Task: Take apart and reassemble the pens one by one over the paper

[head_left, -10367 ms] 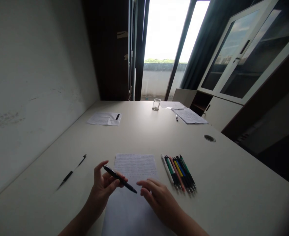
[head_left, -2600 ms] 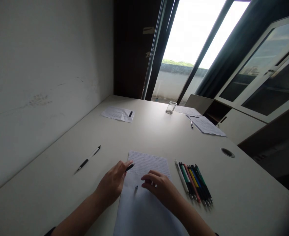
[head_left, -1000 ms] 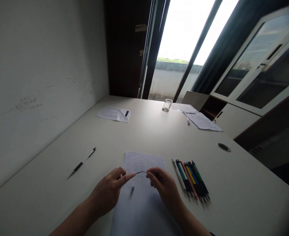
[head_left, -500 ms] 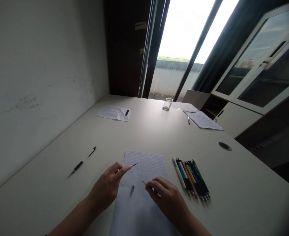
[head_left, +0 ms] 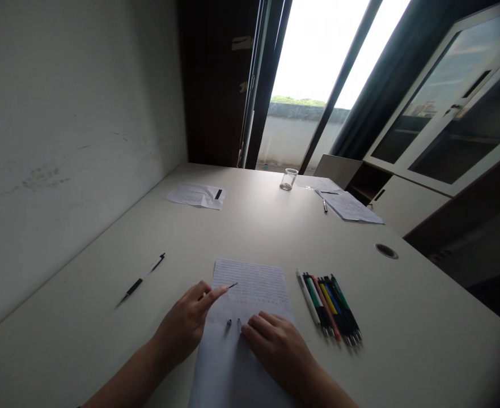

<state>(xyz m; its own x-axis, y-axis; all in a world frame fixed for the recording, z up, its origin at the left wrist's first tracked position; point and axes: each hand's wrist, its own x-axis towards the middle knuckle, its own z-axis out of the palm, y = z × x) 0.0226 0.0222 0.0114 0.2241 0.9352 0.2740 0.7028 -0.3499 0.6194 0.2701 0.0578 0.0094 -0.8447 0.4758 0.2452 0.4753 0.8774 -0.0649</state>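
Note:
My left hand (head_left: 186, 320) is closed, pinching a thin dark rod like a pen refill (head_left: 233, 285), whose end sticks out past the fingertips over the written sheet (head_left: 250, 277). Lower on the same paper lies a short dark pen tip piece (head_left: 228, 323). Just right of it is a small thin greyish piece (head_left: 239, 324), too small to name, at the fingertips of my right hand (head_left: 273, 343). That hand is closed and rests low on the paper, its fingers together. Whether it still grips the piece is hard to see.
Several pens (head_left: 329, 309) lie in a row right of the sheet, and one black-and-white pen (head_left: 140, 279) lies to the left. Farther back are a loose paper (head_left: 194, 195), a glass (head_left: 288, 179) and a stack of papers (head_left: 354, 207). A wall (head_left: 63, 141) borders the left side.
My right hand has come down onto the paper and slightly left, bringing the small thin piece beside the dark pen tip piece. My left hand holds still.

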